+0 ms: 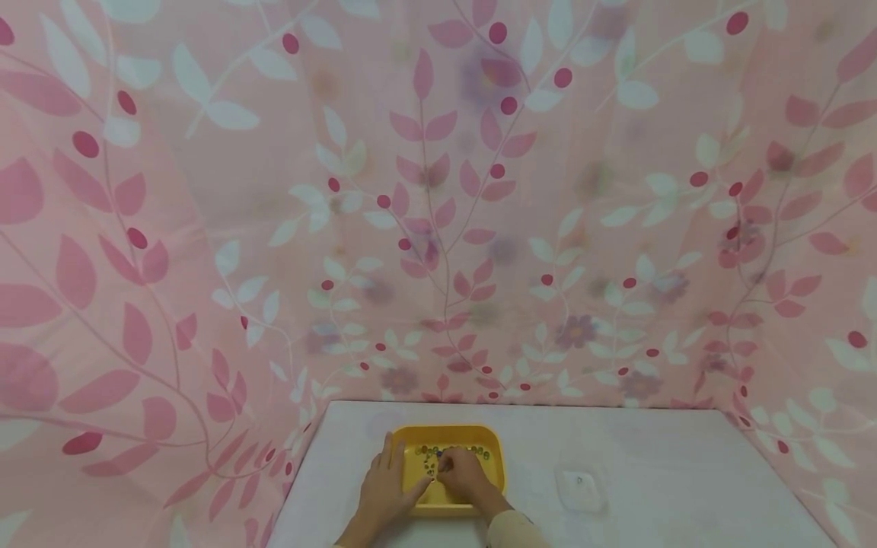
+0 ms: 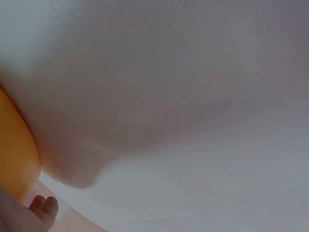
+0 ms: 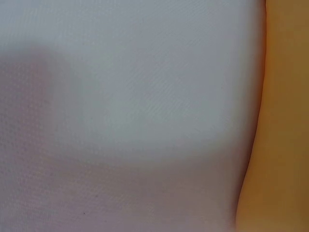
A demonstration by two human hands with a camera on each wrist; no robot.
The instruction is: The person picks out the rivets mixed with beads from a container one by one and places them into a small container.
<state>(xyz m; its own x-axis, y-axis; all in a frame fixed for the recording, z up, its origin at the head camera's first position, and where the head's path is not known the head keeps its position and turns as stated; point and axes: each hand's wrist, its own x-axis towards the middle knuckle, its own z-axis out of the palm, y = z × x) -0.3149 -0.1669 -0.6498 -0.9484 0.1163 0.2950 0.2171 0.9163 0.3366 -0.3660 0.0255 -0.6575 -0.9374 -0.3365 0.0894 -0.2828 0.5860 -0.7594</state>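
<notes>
In the head view a yellow tray [image 1: 503,476] lies on the white table, with several small, shiny, greenish glass beads [image 1: 483,452] in a row along its far side. More beads run down from that row toward the near side. My left hand [image 1: 385,487] rests at the tray's left rim, fingers straight and thumb reaching inside. Over the middle of the tray my right hand [image 1: 466,473] bends its fingers down among the beads; I cannot tell whether they pinch one. A dark blue spot shows beside its fingertips. In the left wrist view, part of the left hand [image 2: 36,215] appears beside the tray's orange-looking wall [image 2: 17,150].
Right of the tray stands a small clear dish [image 1: 582,498] with one tiny bead [image 1: 579,480] in it. Pink leaf-patterned curtains [image 1: 445,228] hang round the back and sides of the white table [image 1: 658,457]. The right wrist view shows mostly tabletop and the tray's outer wall [image 3: 285,121].
</notes>
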